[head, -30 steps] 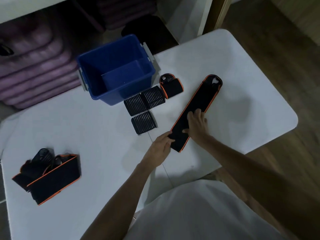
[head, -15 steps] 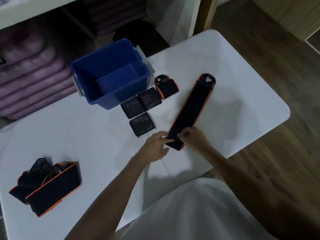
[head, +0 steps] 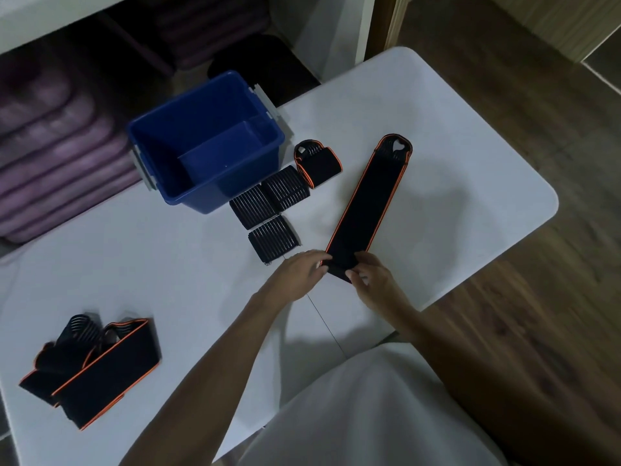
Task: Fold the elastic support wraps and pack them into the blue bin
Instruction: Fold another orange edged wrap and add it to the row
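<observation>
Your left hand (head: 300, 270) and right hand (head: 373, 275) both pinch the near end of the long black wrap (head: 366, 210), orange-edged, which lies flat on the white table (head: 453, 156) and runs away from your hands, slanting right of the blue bin (head: 205, 142); the near end is curled up between your fingertips. Just beside the blue bin, on its right and near side, sit three folded ribbed wraps (head: 270, 210) and one rolled orange-trimmed wrap (head: 317, 163); an unfolded pile (head: 90, 368) lies well apart, to the bin's near left. No brand, label or writing is legible.
</observation>
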